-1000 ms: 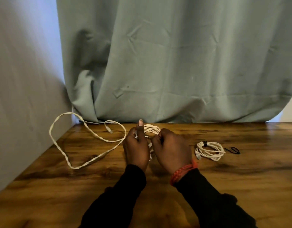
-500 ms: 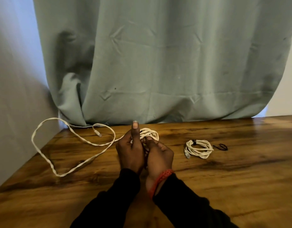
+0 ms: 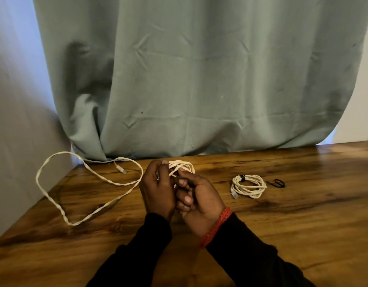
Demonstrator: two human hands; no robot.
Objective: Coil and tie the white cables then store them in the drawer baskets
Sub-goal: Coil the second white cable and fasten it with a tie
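Three white cables were on the bench [image 3: 303, 235]. At the left of the frame the loose cable [image 3: 61, 206] sprawled in one big open loop, its long run slanting from the lower left up toward the centre, its plug end [image 3: 121, 170] lying near the curtain [image 3: 199, 79] and pointing lower right; I judged it was left slack there to wait its turn. At centre my left hand [image 3: 158, 191] had its grip closed round the half-made coil [image 3: 182, 166], thumb up, holding the turns stacked so they could not spring apart. The coil's loops stood out past the fingers toward the curtain. My right hand [image 3: 196, 196] lay palm up, fingers curled against the coil's near side; whether it pinched a tie I could not tell. Right of centre the finished coil [image 3: 248, 186] lay flat, bound by a dark tie at its upper left, long axis running left to right, with a spare black tie [image 3: 277, 183] just beside it, presumably kept within reach. No drawer baskets showed.
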